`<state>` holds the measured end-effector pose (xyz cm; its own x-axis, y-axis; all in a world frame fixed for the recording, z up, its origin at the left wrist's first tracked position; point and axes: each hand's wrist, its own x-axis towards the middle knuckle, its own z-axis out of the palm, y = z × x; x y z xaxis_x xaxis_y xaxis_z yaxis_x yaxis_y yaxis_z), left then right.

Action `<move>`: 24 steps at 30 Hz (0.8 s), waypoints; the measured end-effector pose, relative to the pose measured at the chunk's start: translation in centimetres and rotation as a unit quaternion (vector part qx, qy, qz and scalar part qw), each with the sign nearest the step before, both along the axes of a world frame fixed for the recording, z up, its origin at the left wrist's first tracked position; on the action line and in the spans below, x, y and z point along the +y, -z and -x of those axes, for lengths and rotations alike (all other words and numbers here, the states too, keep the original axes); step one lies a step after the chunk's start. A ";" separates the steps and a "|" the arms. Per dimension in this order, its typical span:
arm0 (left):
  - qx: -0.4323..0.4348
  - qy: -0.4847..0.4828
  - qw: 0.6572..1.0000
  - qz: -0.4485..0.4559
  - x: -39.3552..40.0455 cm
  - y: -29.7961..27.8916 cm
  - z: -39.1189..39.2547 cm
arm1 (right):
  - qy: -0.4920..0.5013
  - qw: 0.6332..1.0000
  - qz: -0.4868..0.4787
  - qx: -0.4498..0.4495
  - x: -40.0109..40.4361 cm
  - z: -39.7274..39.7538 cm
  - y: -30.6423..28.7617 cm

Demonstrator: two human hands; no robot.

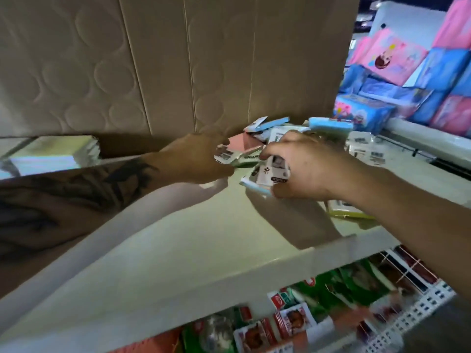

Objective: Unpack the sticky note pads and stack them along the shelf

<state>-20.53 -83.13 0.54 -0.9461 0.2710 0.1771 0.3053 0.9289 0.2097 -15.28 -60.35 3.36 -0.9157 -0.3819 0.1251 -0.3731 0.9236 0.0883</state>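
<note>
Both hands are in the loose heap of sticky note pads (pixel 270 138) on the shelf (pixel 183 250), against the cardboard box (pixel 153 67): the left hand (pixel 196 159) has its fingers clamped on a pink pad (pixel 242 146), the right hand (pixel 308 166) grips a blue-edged pad (pixel 265 178). To stack well, I'd square each pad's edges (the wrapping looks slippery) and set them flat, labels aligned, starting along the shelf's bare stretch.

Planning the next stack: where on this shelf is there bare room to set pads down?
Bare shelf runs from the front lip back to the cardboard box, left of the right hand and below the left hand. It is crowded at the back right, where loose sticky note pads pile up, with a yellow pad under the right wrist.
</note>
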 end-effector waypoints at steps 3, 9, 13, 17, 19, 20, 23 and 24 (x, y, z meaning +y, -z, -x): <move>0.000 -0.038 0.999 0.011 -0.1 -0.5 -2.2 | -0.052 0.998 0.030 -0.003 0.0 0.0 0.0; 0.038 -0.154 0.987 -0.008 -3.8 -1.3 -9.2 | -0.177 0.978 0.111 -0.029 -3.8 -0.5 -0.8; 0.013 -0.235 0.972 -0.009 -7.2 -1.2 -14.0 | -0.242 0.961 0.122 -0.056 -7.9 -1.2 -0.8; -0.038 -0.296 0.954 0.029 -9.7 -0.7 -17.6 | -0.292 0.942 0.127 -0.108 -11.9 -1.5 -0.5; -0.047 -0.303 0.950 0.057 -10.4 -0.4 -18.9 | -0.310 0.931 0.138 -0.136 -13.7 -1.2 0.0; -0.043 -0.303 0.949 0.073 -10.7 -0.4 -19.4 | -0.317 0.925 0.147 -0.151 -14.3 -0.9 0.2; -0.033 -0.303 0.945 0.117 -11.0 -0.3 -20.3 | -0.329 0.909 0.173 -0.187 -15.0 -0.2 0.9; -0.023 -0.303 0.944 0.128 -11.0 -0.3 -20.5 | -0.331 0.903 0.187 -0.201 -14.9 -0.1 1.0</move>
<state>-0.08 -94.13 0.86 -0.9465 -0.2935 0.1344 -0.3017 0.9523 -0.0453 -15.20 -75.26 2.38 -0.5017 -0.8625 0.0660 -0.7869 0.4234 -0.4489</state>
